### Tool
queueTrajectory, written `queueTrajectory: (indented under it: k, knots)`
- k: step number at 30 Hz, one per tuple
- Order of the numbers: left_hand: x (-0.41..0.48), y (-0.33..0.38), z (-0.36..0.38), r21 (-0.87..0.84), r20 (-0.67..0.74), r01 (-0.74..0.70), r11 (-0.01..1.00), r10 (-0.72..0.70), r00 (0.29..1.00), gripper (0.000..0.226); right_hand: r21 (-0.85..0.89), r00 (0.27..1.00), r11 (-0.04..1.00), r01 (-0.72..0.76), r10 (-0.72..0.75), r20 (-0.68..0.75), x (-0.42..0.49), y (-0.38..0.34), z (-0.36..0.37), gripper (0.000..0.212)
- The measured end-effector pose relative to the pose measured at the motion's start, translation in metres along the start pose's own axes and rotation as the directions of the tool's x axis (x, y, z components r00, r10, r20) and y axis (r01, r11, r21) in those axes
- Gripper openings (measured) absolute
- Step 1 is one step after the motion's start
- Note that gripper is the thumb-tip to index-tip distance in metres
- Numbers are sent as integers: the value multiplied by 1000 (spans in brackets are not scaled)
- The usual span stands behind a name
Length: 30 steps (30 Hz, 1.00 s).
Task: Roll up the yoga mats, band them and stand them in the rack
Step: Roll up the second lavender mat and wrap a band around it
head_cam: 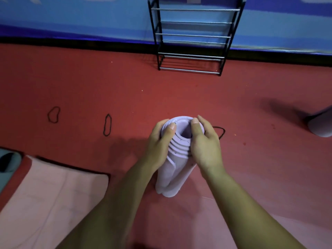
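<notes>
A lilac yoga mat (172, 177), rolled up, stands on end on the red floor in the middle of the head view; its upper end shows stepped layers. My left hand (158, 146) grips the roll's left side with the thumb on its rim. My right hand (204, 144) grips the right side, thumb hooked over the rim. Three black bands lie on the floor: one at the far left (53, 115), one left of the roll (107, 125), one partly hidden behind my right hand (221, 132). The black metal rack (192, 56) stands against the blue wall ahead.
A pink mat (45, 194) lies flat on the floor at the lower left, with a grey-green object (9, 162) at its far left edge. Another rolled lilac mat (319, 123) pokes in at the right edge. A black skirting strip runs along the wall.
</notes>
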<state>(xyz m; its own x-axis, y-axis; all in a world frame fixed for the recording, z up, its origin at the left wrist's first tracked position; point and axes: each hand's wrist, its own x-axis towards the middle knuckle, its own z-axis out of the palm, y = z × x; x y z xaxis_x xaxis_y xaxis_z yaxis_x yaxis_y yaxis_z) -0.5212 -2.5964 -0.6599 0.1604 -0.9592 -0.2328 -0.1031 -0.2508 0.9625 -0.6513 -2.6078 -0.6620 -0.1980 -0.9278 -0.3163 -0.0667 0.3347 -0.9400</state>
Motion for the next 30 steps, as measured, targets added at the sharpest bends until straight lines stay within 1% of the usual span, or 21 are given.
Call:
queueTrajectory:
  k: [2,4,5,7,9,12,13,16,19,22,24,27,28,30]
  knots:
    - [-4,5,-13,-37,-7,60,998,-60,998,56,-30,1000,999,26,-26,-17,-15,0,7,41]
    - [-10,10,-18,-38,-17,128,991,-129,991,58,-46,998,998,37,-39,-41,-28,0,13,41]
    - [-16,12,-21,-9,-26,150,989,-150,988,54,-53,998,998,37,-40,-44,-36,0,18,41]
    - [-30,14,-30,86,-89,174,981,-166,982,47,-62,999,998,24,-26,-32,-54,4,28,42]
    - [-41,13,-43,188,-115,168,968,-149,982,55,-49,1000,999,-9,9,-15,-68,7,33,46]
    - [-51,13,-56,251,-74,193,948,-180,981,74,-9,993,993,-117,117,-20,-76,6,42,55]
    - [-53,13,-58,282,-72,189,941,-175,982,73,-23,992,993,-119,118,-38,-79,6,45,55]
    - [-59,12,-62,380,-86,137,915,-112,990,52,-142,995,989,-44,31,-94,-93,7,53,48]
    - [-61,8,-70,387,-77,125,913,-103,992,42,-217,995,975,-48,28,-94,-100,6,54,41]
    - [-63,6,-82,371,-28,130,920,-129,991,32,-252,996,966,-59,42,-74,-103,5,57,41]
    - [-63,3,-90,361,-3,113,926,-120,993,33,-268,997,961,-69,54,-60,-107,3,62,35]
    - [-63,2,-97,366,21,91,926,-105,994,52,-277,997,958,-71,61,-47,-111,-2,68,29]
    - [-63,3,-97,371,23,96,924,-112,993,52,-280,997,957,-79,68,-46,-112,-5,68,30]
    - [-64,3,-95,388,10,99,916,-111,994,42,-284,995,954,-96,85,-51,-112,-8,68,32]
